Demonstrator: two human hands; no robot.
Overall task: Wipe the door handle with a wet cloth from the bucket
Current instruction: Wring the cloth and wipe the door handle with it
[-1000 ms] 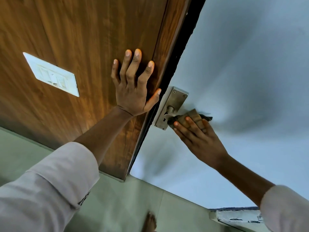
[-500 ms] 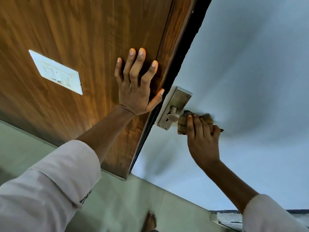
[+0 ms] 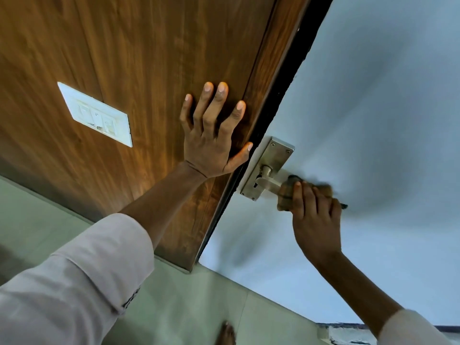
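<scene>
Pale blue-grey door fills the right half, surface bare, open room all round the hardware. Brown wood-grain panel fills the upper left; a dark gap runs between its right edge and the door edge. Tiled floor along the bottom, with a bare foot near the lower edge, blurred.

White sleeve on the left arm, near left. White switch plate on the wood panel, left of the left hand; any marking on it is too blurred to read. No readable writing or brand anywhere.

Left hand flat on the wood panel, fingers spread, thumb tip at the panel's right edge beside the gap.

Right hand gripping a brown cloth, fingers curled tight round it; the cloth is wrapped over the outer end of the door handle. The inner end of the lever and its spindle are exposed. Metal backplate sits just right of the door edge, with a keyhole below the spindle.
</scene>
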